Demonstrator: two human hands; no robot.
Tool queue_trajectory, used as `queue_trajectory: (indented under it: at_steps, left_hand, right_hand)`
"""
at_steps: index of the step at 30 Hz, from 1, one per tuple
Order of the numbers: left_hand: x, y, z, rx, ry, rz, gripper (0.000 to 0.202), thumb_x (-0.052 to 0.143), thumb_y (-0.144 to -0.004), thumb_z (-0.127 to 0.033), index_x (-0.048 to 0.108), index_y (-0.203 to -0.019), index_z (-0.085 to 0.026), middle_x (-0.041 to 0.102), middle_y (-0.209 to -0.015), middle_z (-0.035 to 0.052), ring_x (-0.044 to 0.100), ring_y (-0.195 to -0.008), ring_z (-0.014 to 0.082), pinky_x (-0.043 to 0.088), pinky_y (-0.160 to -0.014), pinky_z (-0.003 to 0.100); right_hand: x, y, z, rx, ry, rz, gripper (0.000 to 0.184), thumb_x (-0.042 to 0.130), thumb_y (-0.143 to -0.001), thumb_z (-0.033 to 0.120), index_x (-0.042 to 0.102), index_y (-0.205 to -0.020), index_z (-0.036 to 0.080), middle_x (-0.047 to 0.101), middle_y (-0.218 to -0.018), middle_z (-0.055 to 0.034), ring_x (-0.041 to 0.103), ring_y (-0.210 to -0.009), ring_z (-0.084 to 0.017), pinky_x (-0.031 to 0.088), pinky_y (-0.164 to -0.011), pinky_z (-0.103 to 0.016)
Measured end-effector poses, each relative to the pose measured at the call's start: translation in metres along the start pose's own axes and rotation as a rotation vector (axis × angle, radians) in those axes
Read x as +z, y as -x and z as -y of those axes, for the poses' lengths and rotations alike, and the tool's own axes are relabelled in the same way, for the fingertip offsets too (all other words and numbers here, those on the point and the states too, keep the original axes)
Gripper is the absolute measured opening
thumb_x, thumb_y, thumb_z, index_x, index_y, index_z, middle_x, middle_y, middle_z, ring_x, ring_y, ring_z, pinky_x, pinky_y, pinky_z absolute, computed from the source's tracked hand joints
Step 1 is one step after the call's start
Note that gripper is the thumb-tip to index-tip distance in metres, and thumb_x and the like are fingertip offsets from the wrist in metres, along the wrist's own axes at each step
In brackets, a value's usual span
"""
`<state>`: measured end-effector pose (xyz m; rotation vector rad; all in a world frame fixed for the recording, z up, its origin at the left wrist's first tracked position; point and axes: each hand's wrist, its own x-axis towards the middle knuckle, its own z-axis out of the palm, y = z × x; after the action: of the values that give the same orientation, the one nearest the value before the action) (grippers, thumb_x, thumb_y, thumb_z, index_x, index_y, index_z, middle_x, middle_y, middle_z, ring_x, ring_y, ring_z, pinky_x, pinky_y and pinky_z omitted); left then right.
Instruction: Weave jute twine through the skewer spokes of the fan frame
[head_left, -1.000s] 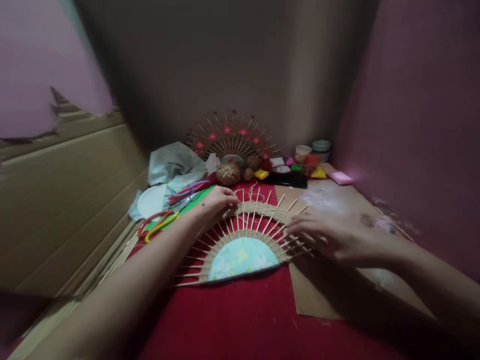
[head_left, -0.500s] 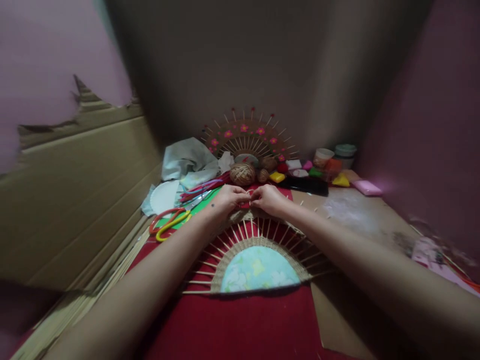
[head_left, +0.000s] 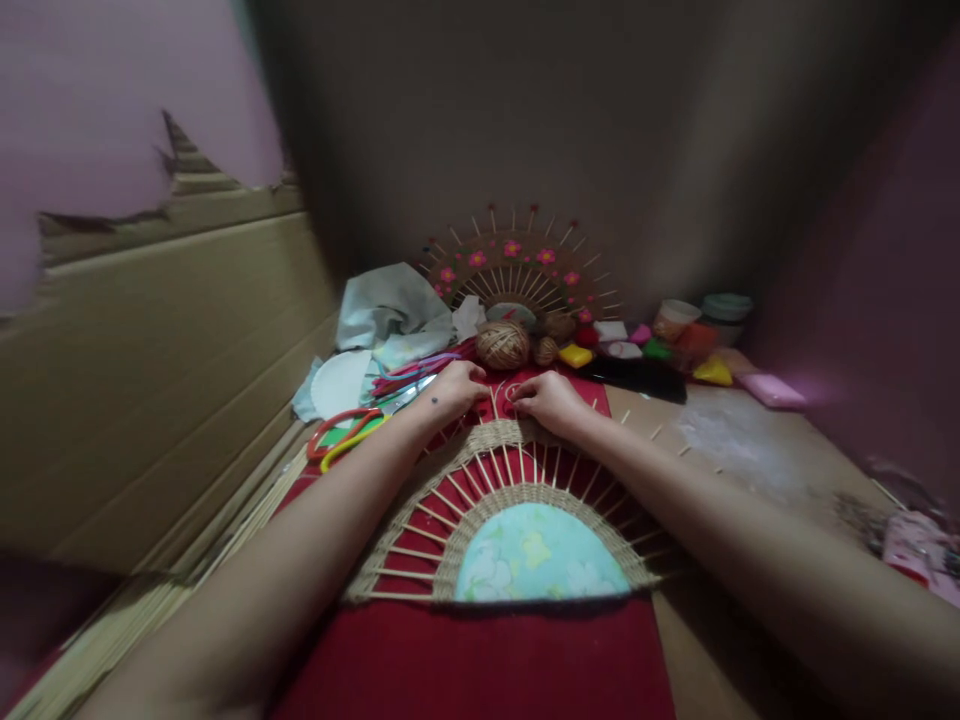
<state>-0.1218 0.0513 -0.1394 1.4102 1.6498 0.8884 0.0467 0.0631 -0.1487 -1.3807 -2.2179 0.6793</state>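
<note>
A half-round fan [head_left: 536,555] lies on a red cloth, its light blue flowered centre edged with woven twine and thin sticks spreading outward. A second woven band [head_left: 499,434] crosses the sticks farther out. My left hand [head_left: 459,392] is at the band's outer side by the stick tips, fingers curled; what they hold is too small to make out. Just right of it, my right hand [head_left: 553,402] pinches a thin strand of twine [head_left: 511,392], which loops at the fingertips beside the upper stick ends. The fan's right side is partly hidden under my right forearm.
Orange-and-yellow scissors [head_left: 345,440] lie left of my left hand. Behind are a twine ball [head_left: 502,345], a dark phone-like slab [head_left: 637,378], colourful packets and a flowered fan [head_left: 512,262]. Torn cardboard [head_left: 187,330] stands at left; more cardboard [head_left: 765,450] lies at right.
My hands, which were close together, have moved slightly apart, showing stick tips and a twine loop between them. The view has shifted, and more of the outer woven band shows at left.
</note>
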Motion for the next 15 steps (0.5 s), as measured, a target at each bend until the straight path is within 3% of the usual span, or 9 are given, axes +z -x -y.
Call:
queue_trajectory:
  at_steps: [3, 6, 10, 13, 15]
  left_hand:
    - [0.006, 0.002, -0.005, -0.075, 0.065, 0.034, 0.02, 0.059, -0.067, -0.007, 0.054, -0.086, -0.012, 0.053, -0.047, -0.003, 0.045, -0.036, 0.0085, 0.031, -0.038, 0.02]
    - [0.008, 0.005, -0.01, -0.116, 0.123, 0.043, 0.008, 0.051, -0.071, -0.004, 0.052, -0.073, -0.012, 0.054, -0.048, -0.0014, 0.043, -0.033, 0.0064, 0.032, -0.037, 0.02]
    - [0.006, 0.007, -0.015, -0.145, 0.145, 0.071, 0.013, 0.047, -0.073, -0.002, 0.052, -0.066, -0.011, 0.054, -0.047, -0.0008, 0.042, -0.033, 0.0064, 0.033, -0.038, 0.021]
    - [0.006, 0.006, -0.019, -0.171, 0.127, 0.103, 0.013, 0.047, -0.078, -0.003, 0.055, -0.069, -0.009, 0.056, -0.054, 0.0002, 0.047, -0.04, 0.0061, 0.035, -0.04, 0.019]
    - [0.007, 0.005, -0.022, -0.198, 0.1, 0.13, 0.009, 0.049, -0.083, -0.012, 0.057, -0.081, -0.009, 0.059, -0.068, 0.0012, 0.052, -0.051, 0.0074, 0.041, -0.046, 0.02]
  right_hand:
    - [0.002, -0.001, 0.003, 0.023, 0.048, -0.023, 0.02, 0.06, -0.07, 0.018, 0.073, -0.085, 0.019, 0.071, -0.078, -0.0052, 0.063, -0.072, -0.016, 0.043, -0.061, -0.022]
    - [0.003, 0.001, 0.006, 0.023, 0.077, -0.031, 0.022, 0.058, -0.071, 0.018, 0.073, -0.086, 0.022, 0.071, -0.084, -0.0044, 0.063, -0.077, -0.017, 0.043, -0.064, -0.022]
    - [0.002, 0.004, 0.008, 0.007, 0.109, -0.031, 0.023, 0.057, -0.07, 0.017, 0.073, -0.085, 0.025, 0.071, -0.085, -0.0029, 0.063, -0.077, -0.017, 0.043, -0.065, -0.022]
    - [0.0, 0.005, 0.008, 0.002, 0.133, -0.035, 0.023, 0.057, -0.07, 0.017, 0.073, -0.085, 0.025, 0.071, -0.083, -0.0038, 0.063, -0.076, -0.017, 0.043, -0.065, -0.023]
    - [-0.001, 0.005, 0.008, -0.003, 0.142, -0.034, 0.022, 0.057, -0.071, 0.018, 0.073, -0.084, 0.025, 0.071, -0.083, -0.004, 0.063, -0.075, -0.017, 0.043, -0.064, -0.022]
